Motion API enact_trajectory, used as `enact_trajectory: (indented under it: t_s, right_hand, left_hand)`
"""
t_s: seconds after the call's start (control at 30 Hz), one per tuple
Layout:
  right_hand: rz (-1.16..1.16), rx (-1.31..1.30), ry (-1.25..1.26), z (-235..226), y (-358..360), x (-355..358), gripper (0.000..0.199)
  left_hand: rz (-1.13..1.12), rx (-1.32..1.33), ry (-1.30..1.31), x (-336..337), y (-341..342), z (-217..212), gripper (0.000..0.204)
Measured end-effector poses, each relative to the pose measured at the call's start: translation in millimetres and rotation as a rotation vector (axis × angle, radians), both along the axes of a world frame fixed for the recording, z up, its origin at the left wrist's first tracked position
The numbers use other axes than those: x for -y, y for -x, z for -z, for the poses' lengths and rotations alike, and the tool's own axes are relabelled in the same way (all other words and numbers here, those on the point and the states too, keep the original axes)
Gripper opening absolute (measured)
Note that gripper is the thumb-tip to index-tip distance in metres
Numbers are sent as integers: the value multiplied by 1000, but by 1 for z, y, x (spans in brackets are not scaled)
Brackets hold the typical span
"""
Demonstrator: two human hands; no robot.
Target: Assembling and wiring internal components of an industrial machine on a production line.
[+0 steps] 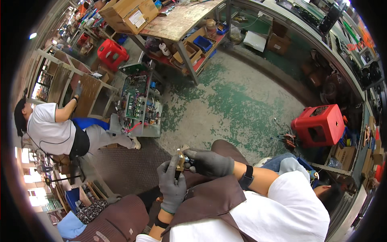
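In front of my brown apron, both gloved hands are brought together around a small brass-coloured metal piece. My left hand, in a grey glove, holds it upright between thumb and fingers. From the right, my right hand, in a matching glove, closes its fingers against the side of the same piece. A silvery bit shows by the right fingertips, too small to name. Dark bands circle both my wrists. Part of the piece is hidden by the gloves.
An open electronics cabinet stands ahead on the left, beside a co-worker in a white shirt. A worn workbench carries a cardboard box. Red stools stand right and far left. Another person in brown is at lower left.
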State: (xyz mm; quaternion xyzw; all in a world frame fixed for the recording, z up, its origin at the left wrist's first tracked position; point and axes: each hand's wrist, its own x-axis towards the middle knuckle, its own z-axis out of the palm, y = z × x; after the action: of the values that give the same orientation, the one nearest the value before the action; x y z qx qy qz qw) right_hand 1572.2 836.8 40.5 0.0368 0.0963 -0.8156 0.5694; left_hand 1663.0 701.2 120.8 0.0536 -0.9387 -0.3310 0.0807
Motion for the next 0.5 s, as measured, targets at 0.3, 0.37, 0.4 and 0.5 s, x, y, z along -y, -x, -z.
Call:
enact_trajectory:
  t_s: [0.3,0.37,0.4,0.5]
  right_hand:
    - [-2,-192,-47,-18,6,-5,25]
    - [-51,-72,93,-14,11,-4,26]
    - [-59,-71,92,-14,10,-2,26]
    - [-36,28,-64,-17,9,4,29]
  left_hand:
    - [-114,18,-27,-2,-6,3,58]
    - [-121,7,-20,-2,-6,3,57]
    - [-120,2,-14,-2,-6,1,58]
    - [-123,-12,-9,0,-7,2,60]
